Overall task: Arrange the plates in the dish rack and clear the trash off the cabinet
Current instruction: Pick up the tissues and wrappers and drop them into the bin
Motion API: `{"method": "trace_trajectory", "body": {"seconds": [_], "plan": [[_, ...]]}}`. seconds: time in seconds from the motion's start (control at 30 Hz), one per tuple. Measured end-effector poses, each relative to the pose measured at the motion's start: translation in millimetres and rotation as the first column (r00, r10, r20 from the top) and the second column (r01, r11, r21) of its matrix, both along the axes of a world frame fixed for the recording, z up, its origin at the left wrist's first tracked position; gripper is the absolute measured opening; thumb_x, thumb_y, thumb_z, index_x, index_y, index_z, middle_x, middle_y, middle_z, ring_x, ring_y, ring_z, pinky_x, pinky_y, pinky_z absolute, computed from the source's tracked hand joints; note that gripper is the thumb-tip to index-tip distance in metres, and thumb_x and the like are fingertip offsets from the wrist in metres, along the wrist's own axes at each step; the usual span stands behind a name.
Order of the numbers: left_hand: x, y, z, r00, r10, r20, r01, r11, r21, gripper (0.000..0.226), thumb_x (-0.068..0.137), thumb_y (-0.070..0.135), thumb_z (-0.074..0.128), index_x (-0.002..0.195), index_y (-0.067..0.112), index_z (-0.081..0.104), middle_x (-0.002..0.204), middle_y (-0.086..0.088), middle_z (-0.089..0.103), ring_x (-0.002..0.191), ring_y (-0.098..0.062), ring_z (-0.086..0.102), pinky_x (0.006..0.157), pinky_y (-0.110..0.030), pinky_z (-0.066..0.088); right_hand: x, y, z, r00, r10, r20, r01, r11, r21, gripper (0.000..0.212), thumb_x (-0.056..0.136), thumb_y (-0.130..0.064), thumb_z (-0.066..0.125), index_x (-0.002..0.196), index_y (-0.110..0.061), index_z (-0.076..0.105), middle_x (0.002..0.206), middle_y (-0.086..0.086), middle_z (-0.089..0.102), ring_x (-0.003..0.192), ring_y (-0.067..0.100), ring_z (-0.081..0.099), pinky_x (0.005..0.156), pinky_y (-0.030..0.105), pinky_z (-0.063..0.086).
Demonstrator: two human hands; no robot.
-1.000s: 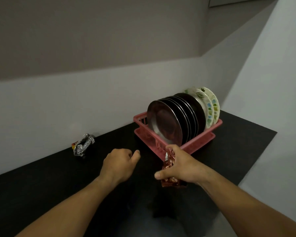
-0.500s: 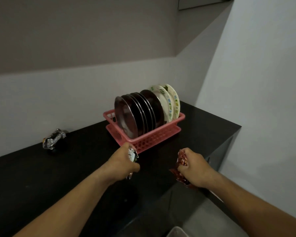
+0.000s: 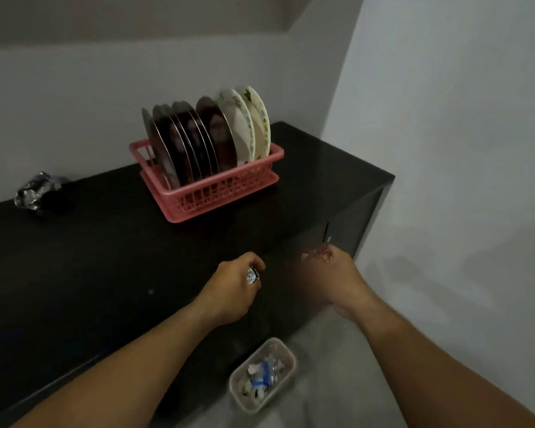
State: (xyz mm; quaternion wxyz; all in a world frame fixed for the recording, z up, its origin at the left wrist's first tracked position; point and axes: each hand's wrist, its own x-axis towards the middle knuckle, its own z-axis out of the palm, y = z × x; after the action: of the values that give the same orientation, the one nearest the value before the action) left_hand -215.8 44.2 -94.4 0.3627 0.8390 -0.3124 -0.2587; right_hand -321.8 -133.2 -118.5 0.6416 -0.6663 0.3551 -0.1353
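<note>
L hand (image 3: 232, 288) is curled round a small silver wrapper (image 3: 252, 277) over the cabinet (image 3: 105, 257) front edge. R hand (image 3: 337, 274), blurred, at its 3 o'clock, pinches a red wrapper (image 3: 317, 255). Pink rack (image 3: 226, 196) w/ plates (image 3: 198, 140) upright at 12. Crumpled foil (image 3: 34, 193) on the cabinet top at 10. Trash bin (image 3: 288, 355) on the floor at 6.

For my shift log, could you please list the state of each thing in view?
plates, upright in the dish rack
left hand, grips a small wrapper
right hand, grips a red wrapper
foil wrapper, lying on the cabinet
bin, on the floor, part full
</note>
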Motion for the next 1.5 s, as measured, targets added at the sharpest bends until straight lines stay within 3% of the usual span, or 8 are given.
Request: {"method": "trace_trajectory", "body": {"seconds": [0.3, 0.4, 0.5, 0.67, 0.83, 1.07, 1.27, 1.5], "plan": [[-26, 9, -132, 0.997, 0.035, 0.063, -0.049, 0.971, 0.234, 0.025, 0.087, 0.045, 0.064, 0.070, 0.030, 0.056, 0.067, 0.009, 0.063, 0.057, 0.000, 0.059, 0.047, -0.015, 0.038, -29, -1, -108, 0.957, -0.168, -0.235, 0.148, 0.984, -0.103, 0.020, 0.092, -0.012, 0.054, 0.087, -0.030, 0.063, 0.090, 0.000, 0.067, 0.080, 0.018, 0.066, 0.062, 0.033, 0.057], [-31, 17, -179, 0.995, 0.097, 0.037, -0.104, 0.952, 0.289, 0.038, 0.088, 0.052, 0.060, 0.062, 0.024, 0.055, 0.059, 0.006, 0.060, 0.052, -0.002, 0.056, 0.044, -0.016, 0.035, -35, 3, -145, 0.915, -0.250, -0.318, 0.229, 0.968, -0.103, 0.012, 0.089, -0.027, 0.063, 0.080, -0.021, 0.064, 0.079, 0.005, 0.069, 0.075, 0.022, 0.067, 0.074, 0.042, 0.058], [-31, 26, -220, 0.985, 0.162, 0.063, -0.173, 0.939, 0.297, 0.053, 0.091, 0.052, 0.056, 0.048, 0.022, 0.047, 0.045, 0.008, 0.051, 0.043, -0.003, 0.051, 0.038, -0.014, 0.026, -41, 4, -178, 0.881, -0.314, -0.353, 0.323, 0.946, -0.035, 0.037, 0.073, -0.049, 0.079, 0.071, -0.017, 0.059, 0.068, 0.005, 0.066, 0.068, 0.023, 0.068, 0.065, 0.036, 0.056], [-17, 27, -297, 0.972, 0.187, 0.140, -0.223, 0.920, 0.323, 0.056, 0.095, 0.047, 0.048, 0.047, 0.018, 0.044, 0.048, 0.000, 0.052, 0.045, -0.011, 0.051, 0.043, -0.024, 0.032, -27, 6, -253, 0.891, -0.032, -0.453, 0.147, 0.965, 0.219, 0.040, 0.070, -0.014, 0.087, 0.095, -0.011, 0.057, 0.076, 0.010, 0.069, 0.059, 0.019, 0.067, 0.046, 0.026, 0.052], [-7, 28, -409, 0.965, 0.212, 0.157, -0.254, 0.909, 0.331, 0.052, 0.097, 0.043, 0.044, 0.050, 0.020, 0.046, 0.049, 0.002, 0.051, 0.046, -0.010, 0.052, 0.046, -0.025, 0.035, 9, 13, -375, 0.897, -0.142, -0.419, 0.090, 0.986, -0.142, 0.027, 0.083, -0.001, 0.068, 0.076, -0.023, 0.053, 0.074, 0.001, 0.063, 0.063, 0.014, 0.065, 0.045, 0.024, 0.052], [6, 37, -563, 0.954, 0.241, 0.178, -0.286, 0.909, 0.302, 0.049, 0.094, 0.041, 0.045, 0.049, 0.020, 0.044, 0.053, -0.006, 0.054, 0.053, -0.016, 0.056, 0.051, -0.029, 0.037, 64, 28, -555, 0.912, 0.006, -0.411, -0.105, 0.970, -0.218, 0.020, 0.080, -0.007, 0.060, 0.082, -0.027, 0.062, 0.080, -0.009, 0.067, 0.078, 0.013, 0.066, 0.076, 0.037, 0.059], [21, 14, -632, 0.960, 0.113, 0.255, -0.190, 0.934, 0.303, 0.042, 0.092, 0.048, 0.034, 0.064, 0.024, 0.055, 0.065, 0.004, 0.064, 0.058, -0.010, 0.062, 0.060, -0.033, 0.056, 84, 14, -643, 0.788, 0.164, -0.594, -0.515, 0.705, -0.487, 0.011, 0.082, -0.036, 0.059, 0.089, -0.034, 0.050, 0.086, -0.012, 0.059, 0.087, 0.016, 0.060, 0.076, 0.032, 0.050], [22, -14, -668, 0.976, -0.124, 0.176, 0.050, 0.926, 0.375, 0.032, 0.093, 0.038, 0.038, 0.121, 0.024, 0.040, 0.118, 0.000, 0.044, 0.102, -0.017, 0.047, 0.090, -0.036, 0.044, 93, -7, -668, 0.473, 0.342, -0.812, -0.859, 0.383, -0.339, 0.076, 0.068, -0.070, 0.021, 0.125, -0.026, 0.047, 0.128, 0.004, 0.045, 0.122, 0.022, 0.040, 0.109, 0.045, 0.031]]}}
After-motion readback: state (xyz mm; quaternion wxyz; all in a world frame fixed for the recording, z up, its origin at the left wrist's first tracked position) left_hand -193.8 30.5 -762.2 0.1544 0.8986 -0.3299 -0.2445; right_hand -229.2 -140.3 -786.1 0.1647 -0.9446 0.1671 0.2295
